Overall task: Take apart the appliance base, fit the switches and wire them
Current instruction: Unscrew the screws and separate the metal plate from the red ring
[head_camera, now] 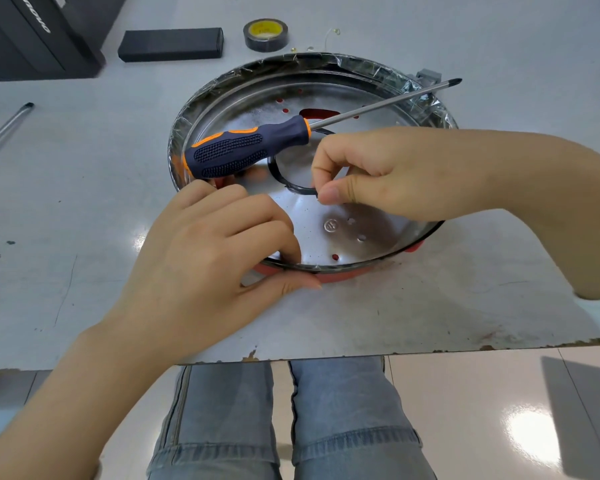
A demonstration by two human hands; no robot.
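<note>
Grey worktop point(430, 306), scuffed and chipped at the near edge, and we're right over it. Right hand point(413, 174) reaches in from the side, wrist bent, thumb and forefinger pinched on something tiny at the black ring point(278, 174) in the middle of the appliance base point(319, 233) — a screw or a clip, too small to tell. Left hand point(208, 254) is steadying: fingers curled over the near rim, thumb pressed along the red lower edge, gripping the base itself.

By the look of it we're in the take-apart stage; no switches or wires showing yet. Next move likely calls for lifting that small part clear without dropping it into the pan — then the screwdriver point(243, 150), which lies across the dish, shaft propped on the far rim. Beyond, a tape roll point(265, 35) and a black box point(170, 44) wait.
</note>
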